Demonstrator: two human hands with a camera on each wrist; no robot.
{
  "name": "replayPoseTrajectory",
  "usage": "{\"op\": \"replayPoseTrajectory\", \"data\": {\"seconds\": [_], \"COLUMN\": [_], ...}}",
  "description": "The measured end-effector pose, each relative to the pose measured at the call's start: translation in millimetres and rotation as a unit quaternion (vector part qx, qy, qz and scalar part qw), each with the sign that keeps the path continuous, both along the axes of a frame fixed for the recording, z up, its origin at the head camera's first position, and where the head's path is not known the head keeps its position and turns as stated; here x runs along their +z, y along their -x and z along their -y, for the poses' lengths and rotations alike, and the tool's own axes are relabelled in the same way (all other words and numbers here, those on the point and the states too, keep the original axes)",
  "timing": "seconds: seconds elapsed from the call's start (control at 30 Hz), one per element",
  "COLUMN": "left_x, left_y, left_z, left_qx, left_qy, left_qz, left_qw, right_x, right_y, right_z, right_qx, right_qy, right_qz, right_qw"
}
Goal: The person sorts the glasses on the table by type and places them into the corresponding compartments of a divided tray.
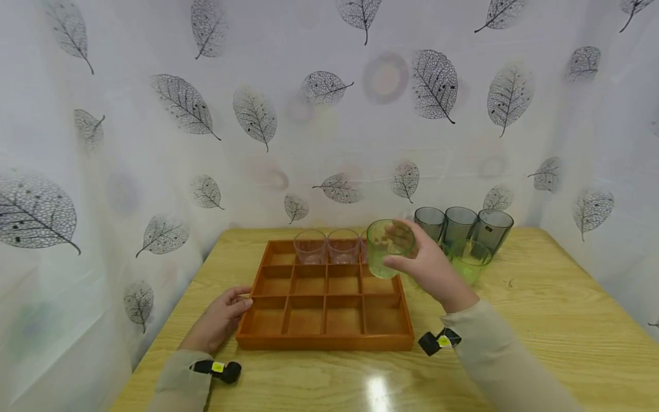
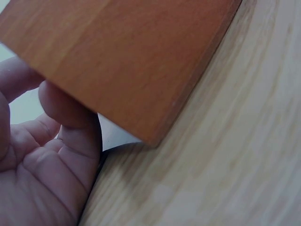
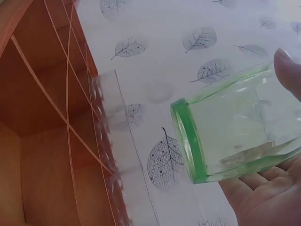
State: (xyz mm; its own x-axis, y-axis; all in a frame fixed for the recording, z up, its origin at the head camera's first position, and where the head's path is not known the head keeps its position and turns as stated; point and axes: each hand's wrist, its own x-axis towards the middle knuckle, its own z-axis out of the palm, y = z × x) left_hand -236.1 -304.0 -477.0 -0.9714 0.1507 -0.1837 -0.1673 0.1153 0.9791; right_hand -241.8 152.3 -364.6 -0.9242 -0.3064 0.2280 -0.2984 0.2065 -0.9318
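Observation:
My right hand (image 1: 432, 269) grips a green-tinted drinking glass (image 1: 378, 257) above the right back part of a wooden compartment box (image 1: 329, 342). In the right wrist view the glass (image 3: 235, 127) lies sideways between thumb and fingers, its thick green base towards the box. Pink-tinted glasses (image 1: 310, 249) stand in the box's back row; one is partly hidden behind the green glass. The back-left compartment and the two front rows hold nothing. My left hand (image 1: 221, 317) rests against the box's left side, thumb and fingers touching its wall (image 2: 117, 70).
Three grey glasses (image 1: 460, 229) stand in a row at the back right of the wooden table (image 1: 546, 320). Another green glass (image 1: 471, 263) stands in front of them, with one more partly hidden by my right hand. A leaf-patterned white sheet (image 1: 309, 137) hangs behind the table.

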Motion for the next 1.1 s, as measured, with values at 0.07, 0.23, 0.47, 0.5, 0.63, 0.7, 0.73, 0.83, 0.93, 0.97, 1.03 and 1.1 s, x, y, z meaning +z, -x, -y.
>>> {"op": "replayPoseTrajectory", "data": {"seconds": [0.07,0.23,0.47,0.5,0.63,0.7,0.73,0.83,0.93,0.97,1.03,1.1], "left_x": [0.1,0.0,1.0,0.9,-0.7,-2.0,-2.6,-3.8,-4.4,-4.7,-4.7,-4.6], "left_y": [0.3,0.2,-1.0,-0.9,-0.1,0.7,0.8,1.2,1.8,2.2,2.6,2.7], "left_z": [0.4,0.5,0.4,0.4,0.5,0.9,1.0,1.4,1.7,1.7,1.4,1.1], "left_qx": [-0.001,-0.003,-0.005,-0.004,0.002,0.005,0.004,0.006,0.006,0.009,0.01,0.01], "left_qy": [0.001,0.005,0.007,0.006,0.008,0.007,0.007,-0.001,-0.007,-0.01,-0.011,-0.01], "left_qz": [-0.001,-0.001,-0.002,-0.002,0.002,0.006,0.007,0.01,0.008,0.008,0.006,0.005], "left_qw": [1.0,1.0,1.0,1.0,1.0,0.9999,0.9999,0.9999,0.9999,0.9999,0.9999,0.9999], "right_x": [1.0,-1.9,-10.0,-11.3,-17.5,-21.1,-22.9,-29.5,-37.6,-40.5,-46.3,-51.6], "right_y": [2.1,9.4,21.3,23.1,29.6,31.9,32.7,35.3,38.4,39.8,42.9,45.2], "right_z": [7,24,52,56,71,79,83,93,103,107,113,119], "right_qx": [0.009,0.031,0.05,0.053,0.056,0.047,0.041,0.019,-0.006,-0.012,-0.018,-0.021], "right_qy": [0.011,0.044,0.058,0.059,0.052,0.045,0.039,0.018,-0.009,-0.016,-0.026,-0.03], "right_qz": [0.002,0.0,-0.012,-0.014,-0.015,-0.006,-0.002,0.011,0.012,0.013,0.01,0.011], "right_qw": [0.9999,0.9985,0.997,0.9968,0.997,0.9979,0.9984,0.9996,0.9999,0.9997,0.9994,0.9993]}}
